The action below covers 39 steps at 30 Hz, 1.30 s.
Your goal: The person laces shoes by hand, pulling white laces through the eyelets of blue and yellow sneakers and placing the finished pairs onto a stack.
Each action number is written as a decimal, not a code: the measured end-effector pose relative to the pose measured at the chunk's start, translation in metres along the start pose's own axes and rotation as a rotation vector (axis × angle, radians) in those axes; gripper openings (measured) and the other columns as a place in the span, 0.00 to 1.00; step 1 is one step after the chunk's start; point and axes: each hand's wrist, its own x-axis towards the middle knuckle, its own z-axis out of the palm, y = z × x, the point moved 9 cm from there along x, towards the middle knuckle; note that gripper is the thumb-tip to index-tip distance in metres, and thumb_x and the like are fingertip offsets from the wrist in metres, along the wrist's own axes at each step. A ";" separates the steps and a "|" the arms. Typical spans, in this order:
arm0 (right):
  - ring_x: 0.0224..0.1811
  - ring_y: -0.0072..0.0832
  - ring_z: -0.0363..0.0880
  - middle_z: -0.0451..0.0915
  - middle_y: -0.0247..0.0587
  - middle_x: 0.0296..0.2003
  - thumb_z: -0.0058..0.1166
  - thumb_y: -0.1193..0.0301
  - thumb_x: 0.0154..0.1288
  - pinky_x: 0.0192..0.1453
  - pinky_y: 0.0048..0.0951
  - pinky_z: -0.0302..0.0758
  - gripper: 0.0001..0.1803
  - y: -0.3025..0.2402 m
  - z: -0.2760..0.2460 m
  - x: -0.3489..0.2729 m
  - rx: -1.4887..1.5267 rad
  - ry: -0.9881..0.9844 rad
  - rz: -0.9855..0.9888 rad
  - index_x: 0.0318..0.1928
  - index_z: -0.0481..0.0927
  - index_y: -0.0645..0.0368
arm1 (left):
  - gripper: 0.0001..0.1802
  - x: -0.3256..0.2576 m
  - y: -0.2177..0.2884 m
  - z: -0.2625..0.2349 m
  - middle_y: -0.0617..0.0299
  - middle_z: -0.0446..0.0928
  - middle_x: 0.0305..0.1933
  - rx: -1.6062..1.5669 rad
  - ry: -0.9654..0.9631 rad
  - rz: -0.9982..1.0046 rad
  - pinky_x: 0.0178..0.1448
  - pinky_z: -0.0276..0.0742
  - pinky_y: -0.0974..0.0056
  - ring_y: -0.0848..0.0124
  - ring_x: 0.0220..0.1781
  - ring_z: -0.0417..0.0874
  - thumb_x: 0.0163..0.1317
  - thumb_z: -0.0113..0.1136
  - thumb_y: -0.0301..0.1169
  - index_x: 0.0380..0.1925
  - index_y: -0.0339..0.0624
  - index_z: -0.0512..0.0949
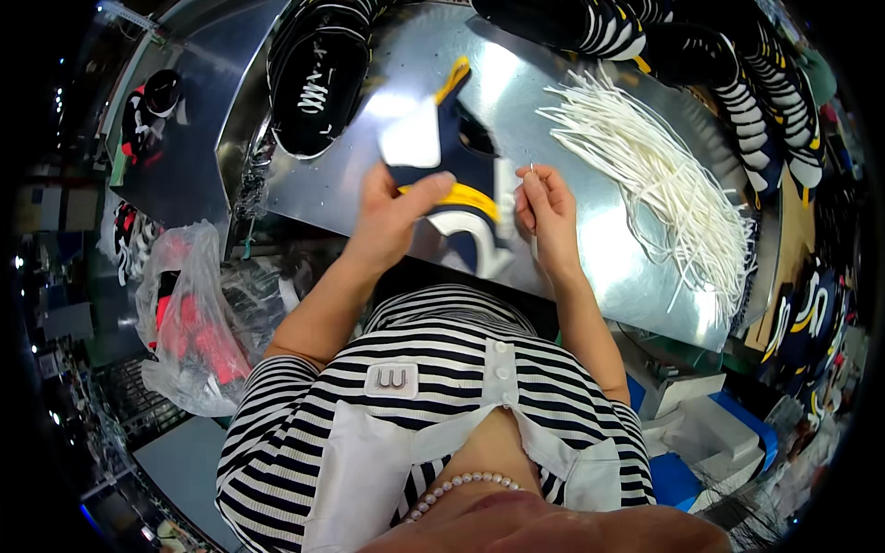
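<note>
My left hand (392,212) grips a shoe upper (466,184) above the metal table, its thumb lying across the near face. The upper is navy with yellow and white panels, slightly blurred, and a yellow loop stands at its far end. Close by its right edge, along a white strip, my right hand (547,207) is closed in a pinch. A thin pale strand, seemingly a shoelace (534,246), shows just above and below those fingers; most of it is hidden. A large bundle of white shoelaces (645,175) lies on the table to the right.
Stacked black uppers (318,92) stand at the far left of the metal table (590,295). More striped uppers (751,120) line the far right edge. A clear plastic bag (189,318) with red pieces hangs at left. White and blue boxes (701,429) sit low at right.
</note>
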 end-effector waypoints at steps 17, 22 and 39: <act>0.26 0.25 0.77 0.78 0.32 0.26 0.61 0.67 0.62 0.30 0.31 0.71 0.13 -0.238 -0.209 0.104 -1.068 0.845 -0.906 0.48 0.81 0.50 | 0.30 0.194 0.048 -0.168 0.36 0.71 0.59 1.738 0.363 0.489 0.59 0.74 0.51 0.44 0.54 0.78 0.66 0.59 0.33 0.63 0.28 0.64; 0.43 0.41 0.83 0.78 0.34 0.45 0.66 0.59 0.54 0.42 0.41 0.80 0.22 -0.314 -0.305 0.202 -1.761 1.034 -0.641 0.51 0.80 0.43 | 0.18 0.131 0.027 -0.029 0.52 0.76 0.56 1.158 0.034 0.533 0.49 0.77 0.65 0.65 0.49 0.81 0.66 0.56 0.21 0.56 0.35 0.76; 0.19 0.24 0.75 0.83 0.34 0.33 0.60 0.73 0.54 0.19 0.23 0.66 0.12 -0.144 -0.024 -0.081 -1.383 -0.243 -1.370 0.40 0.85 0.49 | 0.16 0.118 -0.062 0.119 0.52 0.82 0.44 -0.800 -0.583 -0.555 0.53 0.81 0.58 0.63 0.45 0.84 0.69 0.56 0.30 0.53 0.34 0.75</act>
